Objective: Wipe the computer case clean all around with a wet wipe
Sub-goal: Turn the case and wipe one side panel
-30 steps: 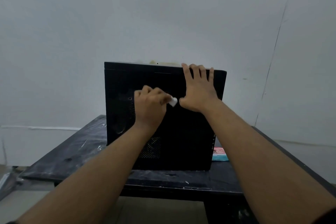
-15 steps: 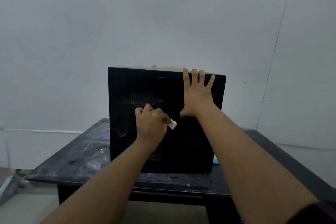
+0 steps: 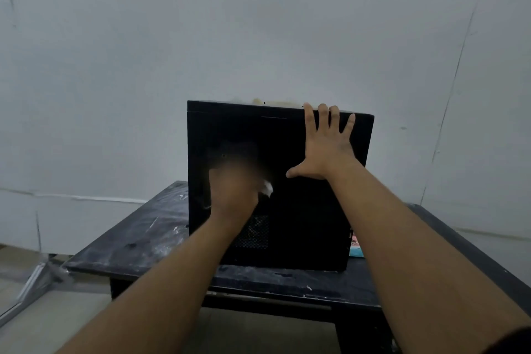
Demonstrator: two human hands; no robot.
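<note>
Blurred left hand point(image 3: 234, 190) grips a wet wipe point(image 3: 267, 188), showing at its 3 o'clock, against the computer case point(image 3: 304, 227); right hand point(image 3: 324, 149), fingers spread, presses the case at 1 o'clock.

I am in a bare, plain room that looks like a rough workshop or storeroom. The wall point(image 3: 258, 23) ahead of me is flat pale grey, with a thin dark seam point(image 3: 457, 66) running down it on the right. A pale line point(image 3: 86, 198) runs along it low down on the left. My worktop point(image 3: 138, 244) is a heavy black table, its surface scuffed and smeared with white marks and specks. On it stands a black computer case point(image 3: 301, 224), with a small pink and teal packet point(image 3: 356, 250) just beside its lower right corner. The floor point(image 3: 57, 325) below is bare and pale, and something of clear plastic point(image 3: 31, 282) lies at the lower left.
</note>
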